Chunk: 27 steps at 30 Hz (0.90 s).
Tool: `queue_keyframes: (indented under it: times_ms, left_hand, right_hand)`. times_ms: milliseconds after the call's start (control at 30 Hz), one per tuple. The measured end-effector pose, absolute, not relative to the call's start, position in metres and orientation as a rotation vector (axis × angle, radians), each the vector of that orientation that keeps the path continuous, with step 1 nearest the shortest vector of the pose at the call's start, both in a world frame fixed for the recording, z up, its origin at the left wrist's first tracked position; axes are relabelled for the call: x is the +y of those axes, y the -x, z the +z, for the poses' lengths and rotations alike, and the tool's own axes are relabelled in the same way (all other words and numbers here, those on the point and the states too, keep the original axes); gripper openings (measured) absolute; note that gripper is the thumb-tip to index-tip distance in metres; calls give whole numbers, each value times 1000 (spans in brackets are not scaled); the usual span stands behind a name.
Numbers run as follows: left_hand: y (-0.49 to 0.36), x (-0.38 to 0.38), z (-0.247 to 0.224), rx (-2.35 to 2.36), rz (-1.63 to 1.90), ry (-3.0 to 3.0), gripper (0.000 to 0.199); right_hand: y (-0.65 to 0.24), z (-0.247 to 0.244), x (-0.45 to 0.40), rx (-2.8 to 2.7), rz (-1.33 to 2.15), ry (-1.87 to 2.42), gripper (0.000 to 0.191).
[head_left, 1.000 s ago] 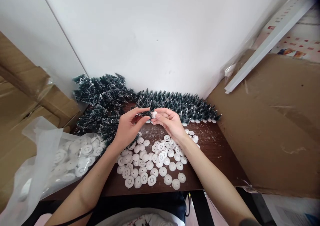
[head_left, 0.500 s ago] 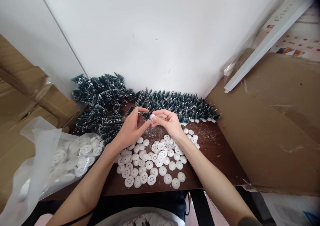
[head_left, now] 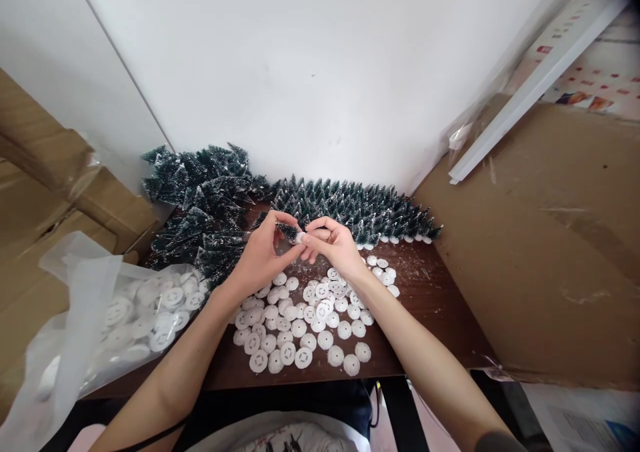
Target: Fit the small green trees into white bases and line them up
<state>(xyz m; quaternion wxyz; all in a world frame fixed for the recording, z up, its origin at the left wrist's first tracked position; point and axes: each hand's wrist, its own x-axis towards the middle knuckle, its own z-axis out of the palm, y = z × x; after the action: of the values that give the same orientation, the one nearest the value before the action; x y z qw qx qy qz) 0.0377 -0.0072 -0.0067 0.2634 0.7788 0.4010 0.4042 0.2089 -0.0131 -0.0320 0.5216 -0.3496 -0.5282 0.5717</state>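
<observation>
My left hand is closed round a small snow-dusted artificial pine tree, which lies sideways between thumb and fingers. At the tree's foot is a white round base, pinched by the fingertips of my right hand. The two hands nearly meet, just above the table. Whether the base sits fully on the stem is hidden by my fingers. Below the hands, many loose white bases are spread out, some showing a slotted face and others a small centre hole.
Trees with white bases stand in packed rows along the white wall. A heap of trees lies at the left. In front of it, a clear plastic bag holds more bases. Cardboard borders the right side of the brown table.
The white base and my right fingertips have shifted slightly left and down. The lower fingers of my right hand now stick out beneath the base. My left hand has barely moved.
</observation>
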Motion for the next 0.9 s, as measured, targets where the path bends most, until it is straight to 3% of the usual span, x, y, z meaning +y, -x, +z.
queue_keyframes:
  times_ms: [133,400,900]
  left_hand:
    - [-37,-5,-9,1100,1088,-2142,26]
    - [-32,1,-17,1439,791,-2407,37]
    - [-42,-10,-12,1549,196,-2597,55]
  right_hand:
    - [-213,-29,-15,-1426,1282,917,32]
    - [-222,-25,-17,-1890,476,1108,16]
    - [-195,-32,-22,-2086,312,1248,8]
